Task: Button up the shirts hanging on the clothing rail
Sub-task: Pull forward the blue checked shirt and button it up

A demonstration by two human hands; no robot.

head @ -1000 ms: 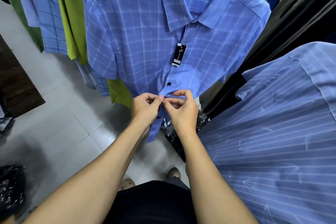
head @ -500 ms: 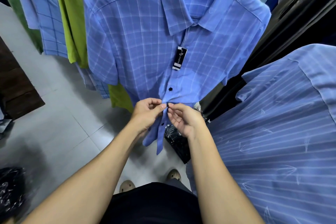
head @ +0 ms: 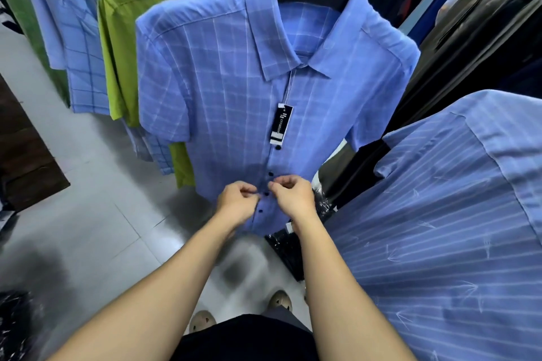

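A blue checked short-sleeved shirt (head: 223, 91) hangs in front of me on a dark hanger, with a black tag (head: 281, 125) dangling from its collar. Small dark buttons run down its placket, closed at the lower part. My left hand (head: 239, 204) pinches the shirt's left front edge beside a dark button (head: 266, 193). My right hand (head: 293, 196) pinches the placket just right of that same button. Both hands sit close together near the hem, fingers curled on the cloth.
A lime-green shirt (head: 129, 38) and light-blue checked shirts (head: 79, 47) hang to the left. A blue striped shirt (head: 457, 231) fills the right side. Dark garments hang at the back right. Black plastic-wrapped bundles (head: 290, 252) lie on the grey tiled floor (head: 88, 228).
The view has tilted up, so more of the shirt's collar shows. My hands have shifted slightly on the placket, and the lower front, which hung apart before, now lies closed.
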